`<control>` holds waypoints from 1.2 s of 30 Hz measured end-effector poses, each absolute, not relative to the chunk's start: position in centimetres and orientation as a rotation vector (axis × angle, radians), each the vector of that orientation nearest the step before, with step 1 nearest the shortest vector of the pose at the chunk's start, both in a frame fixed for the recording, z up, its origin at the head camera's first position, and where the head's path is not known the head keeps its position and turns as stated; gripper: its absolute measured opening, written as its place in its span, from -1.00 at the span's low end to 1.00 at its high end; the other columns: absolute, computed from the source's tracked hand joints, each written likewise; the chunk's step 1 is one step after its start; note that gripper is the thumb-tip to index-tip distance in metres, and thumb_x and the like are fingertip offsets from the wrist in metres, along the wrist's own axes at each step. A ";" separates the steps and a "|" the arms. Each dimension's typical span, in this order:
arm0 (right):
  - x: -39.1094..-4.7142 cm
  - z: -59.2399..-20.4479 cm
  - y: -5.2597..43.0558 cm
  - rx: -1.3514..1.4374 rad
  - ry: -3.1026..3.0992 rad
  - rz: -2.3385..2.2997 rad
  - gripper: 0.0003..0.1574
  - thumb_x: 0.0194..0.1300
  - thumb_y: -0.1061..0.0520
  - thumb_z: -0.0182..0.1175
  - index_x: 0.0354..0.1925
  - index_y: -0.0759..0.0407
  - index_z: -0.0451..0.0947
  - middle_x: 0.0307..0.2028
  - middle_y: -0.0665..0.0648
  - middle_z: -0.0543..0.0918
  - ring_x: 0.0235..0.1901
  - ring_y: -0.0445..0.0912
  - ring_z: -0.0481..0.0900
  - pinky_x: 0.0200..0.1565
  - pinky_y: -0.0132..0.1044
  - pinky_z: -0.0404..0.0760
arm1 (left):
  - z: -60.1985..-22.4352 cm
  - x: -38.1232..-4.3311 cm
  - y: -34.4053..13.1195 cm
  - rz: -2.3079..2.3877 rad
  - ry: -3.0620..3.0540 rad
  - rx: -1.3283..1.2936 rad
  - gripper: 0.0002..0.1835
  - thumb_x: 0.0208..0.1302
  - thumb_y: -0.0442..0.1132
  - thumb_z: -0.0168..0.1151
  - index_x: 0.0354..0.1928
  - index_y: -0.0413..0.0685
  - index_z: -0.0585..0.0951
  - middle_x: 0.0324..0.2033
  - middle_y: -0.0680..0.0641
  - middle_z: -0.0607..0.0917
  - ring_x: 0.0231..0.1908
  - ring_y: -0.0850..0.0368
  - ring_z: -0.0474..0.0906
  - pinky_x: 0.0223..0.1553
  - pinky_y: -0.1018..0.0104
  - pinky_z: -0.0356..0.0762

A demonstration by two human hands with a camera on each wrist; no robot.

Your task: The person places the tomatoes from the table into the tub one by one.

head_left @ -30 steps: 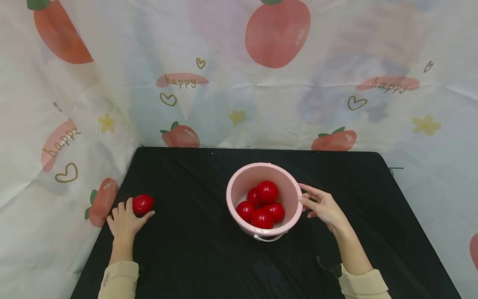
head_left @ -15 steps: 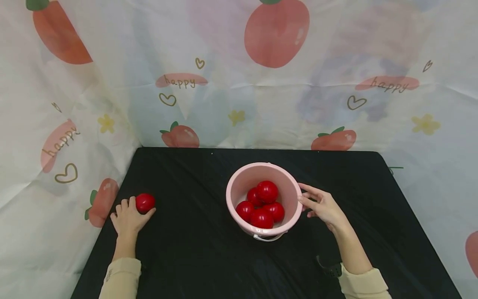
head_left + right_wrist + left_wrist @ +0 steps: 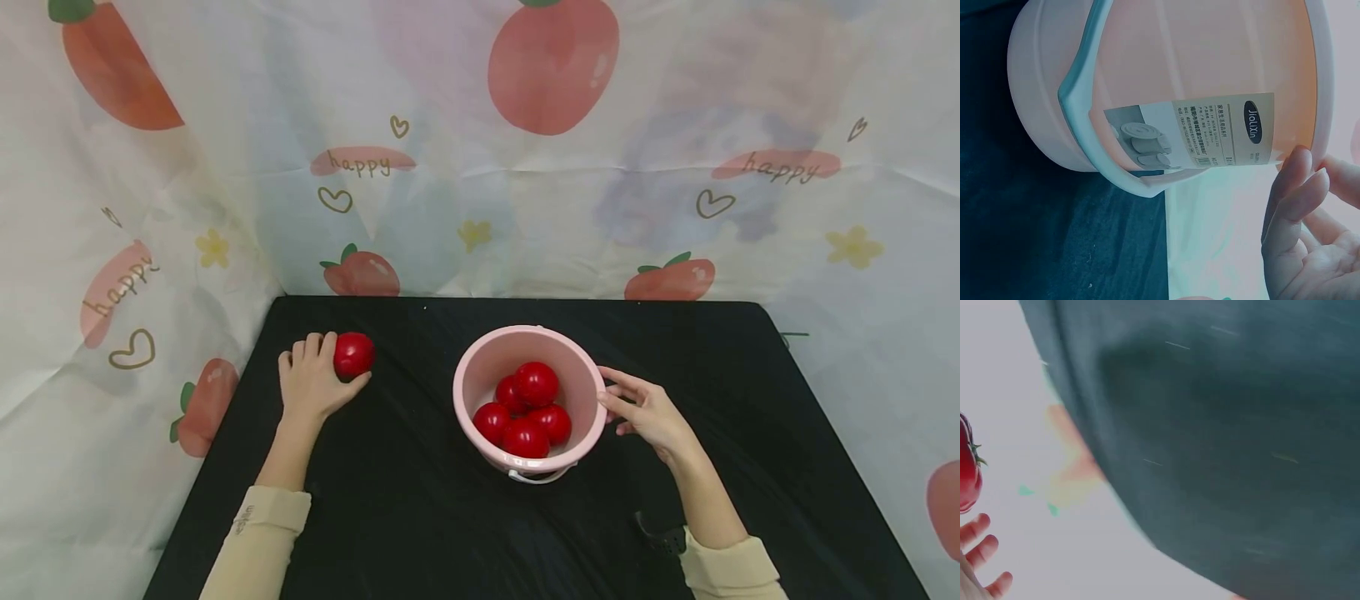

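Note:
At the left of the table, my left hand (image 3: 311, 383) grips a red tomato (image 3: 354, 355) between thumb and fingers. In the left wrist view the tomato (image 3: 969, 465) shows its green stem at the frame's edge, by the fingertips. A pink bucket (image 3: 467, 400) stands right of centre with several red tomatoes (image 3: 527, 437) inside. My right hand (image 3: 651, 414) holds the bucket's right rim with thumb and fingertips. Close up in the right wrist view, these fingers (image 3: 1300, 200) meet the bucket just under its rim, beside the label.
A black cloth (image 3: 405, 517) covers the table. The bucket's white handle (image 3: 543, 478) hangs down at its near side. A printed white curtain (image 3: 555, 217) rises along the back and sides. Near the right cuff lies a dark strap (image 3: 660, 537).
My left hand has carried the tomato away from the table's left edge, rightward and farther back. The right hand and the bucket have stayed in place.

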State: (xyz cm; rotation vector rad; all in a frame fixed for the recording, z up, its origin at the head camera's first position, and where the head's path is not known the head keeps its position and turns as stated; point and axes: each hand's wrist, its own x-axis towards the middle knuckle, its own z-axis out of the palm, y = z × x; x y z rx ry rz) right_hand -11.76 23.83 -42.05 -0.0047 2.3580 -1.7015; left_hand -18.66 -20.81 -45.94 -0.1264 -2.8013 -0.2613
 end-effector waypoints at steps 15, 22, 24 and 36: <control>-11.8 -42.0 23.9 0.006 2.349 -1.706 -0.32 0.25 0.13 0.16 0.26 0.33 0.22 -0.30 0.20 0.55 -0.47 -0.13 0.52 -0.50 -0.31 0.58 | -39.7 -18.6 -8.2 -0.080 -2.607 -0.659 -0.22 -0.23 0.26 0.28 0.05 -0.01 0.40 -0.05 -0.09 0.45 -0.05 -0.01 0.34 -0.02 0.03 0.29; -11.8 -41.9 23.9 0.011 2.335 -1.714 -0.31 0.25 0.13 0.16 0.27 0.34 0.20 -0.33 0.12 0.54 -0.47 -0.12 0.52 -0.50 -0.32 0.58 | -40.1 -17.6 -3.3 0.040 -2.618 -0.872 -0.23 -0.21 0.32 0.21 0.06 0.09 0.38 -0.05 0.00 0.44 -0.04 0.07 0.33 0.02 0.09 0.27; -11.8 -41.9 23.9 0.014 2.330 -1.716 -0.31 0.25 0.13 0.16 0.27 0.34 0.20 -0.34 0.10 0.54 -0.47 -0.13 0.52 -0.50 -0.32 0.58 | -40.4 -17.3 -2.2 0.052 -2.620 -0.934 -0.23 -0.21 0.32 0.21 0.08 0.11 0.38 -0.03 0.01 0.44 -0.01 0.09 0.33 0.04 0.09 0.28; -11.9 -42.0 23.9 0.010 2.345 -1.701 -0.30 0.24 0.11 0.16 0.27 0.34 0.20 -0.31 0.15 0.56 -0.44 -0.01 0.54 -0.49 -0.31 0.58 | -42.8 -16.4 2.4 0.265 -2.706 -1.229 -0.15 -0.15 0.38 0.18 0.22 0.19 0.30 0.15 0.05 0.38 0.12 0.09 0.24 0.18 0.03 0.20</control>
